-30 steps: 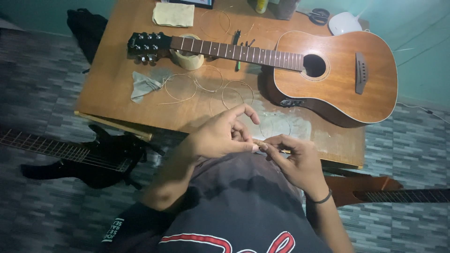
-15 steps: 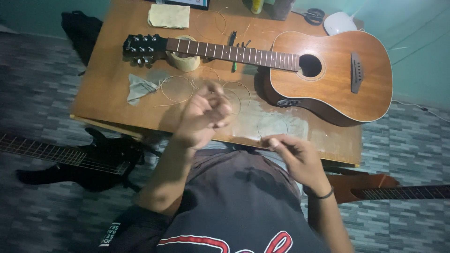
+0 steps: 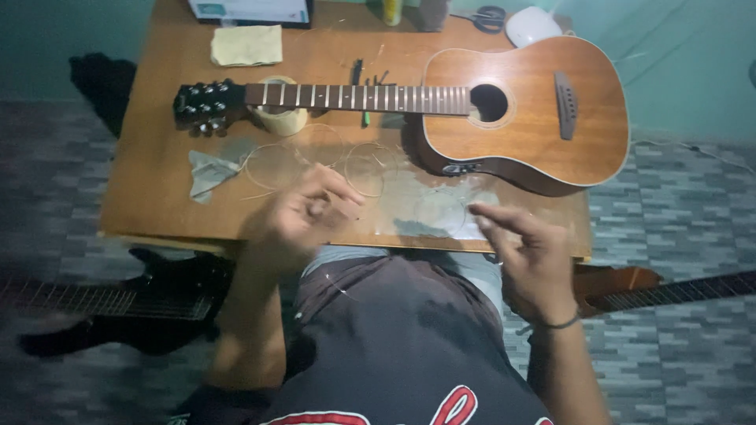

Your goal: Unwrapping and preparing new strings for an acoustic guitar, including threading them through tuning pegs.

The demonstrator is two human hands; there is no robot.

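An acoustic guitar [image 3: 504, 110] of reddish-brown wood lay across the wooden bench [image 3: 157, 197], its neck propped on a tape roll [image 3: 280, 118]. Thin coiled guitar strings [image 3: 315, 161] lay loose just beyond the blurred left hand [image 3: 303, 216], fingers curled; what it gripped could not be told. The right hand [image 3: 531, 256] hovered half-open, holding nothing visible.

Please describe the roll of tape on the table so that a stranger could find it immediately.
Find the acoustic guitar lying on the wooden table. Follow its neck to the headstock: the roll of tape sits under the neck there, pale, round and hollow, unlike the flat yellow cloth behind.
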